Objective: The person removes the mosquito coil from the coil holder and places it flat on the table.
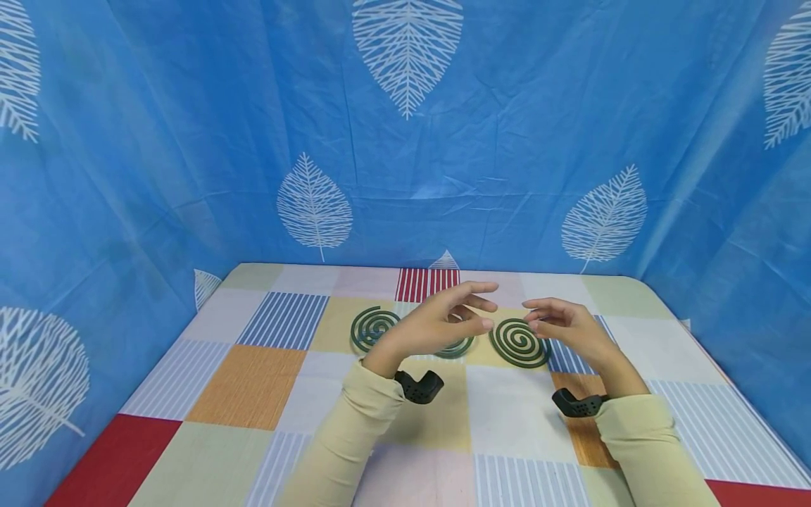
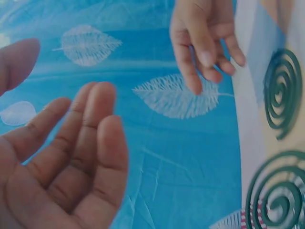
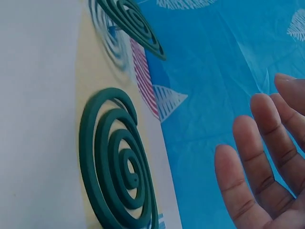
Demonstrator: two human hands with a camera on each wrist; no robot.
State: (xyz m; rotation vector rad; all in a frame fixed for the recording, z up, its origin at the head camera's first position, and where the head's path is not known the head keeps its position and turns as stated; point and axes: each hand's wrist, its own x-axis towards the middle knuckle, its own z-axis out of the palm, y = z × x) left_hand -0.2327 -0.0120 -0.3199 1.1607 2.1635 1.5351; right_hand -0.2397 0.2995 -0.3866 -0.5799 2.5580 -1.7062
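Observation:
Three green spiral coils are in a row across the patchwork tabletop: a left coil (image 1: pixel 374 329), a middle coil (image 1: pixel 457 348) and a right coil (image 1: pixel 519 343). My left hand (image 1: pixel 437 325) is held above the middle coil and hides part of it, its fingers loosely bent and holding nothing. Just beside the right coil, my right hand (image 1: pixel 567 329) overlaps its edge in the head view, empty, with relaxed fingers. Both palms face each other with a gap between the fingertips. The right wrist view shows the right coil (image 3: pixel 88 157) large, apart from the right hand (image 3: pixel 267 167).
The patchwork cloth (image 1: pixel 215 458) covers the table, whose far edge meets a blue curtain (image 1: pixel 507 141) with white leaf prints. The curtain also runs down the left and right sides. Each wrist carries a black camera, one on the left (image 1: pixel 419 387) and one on the right (image 1: pixel 578 403).

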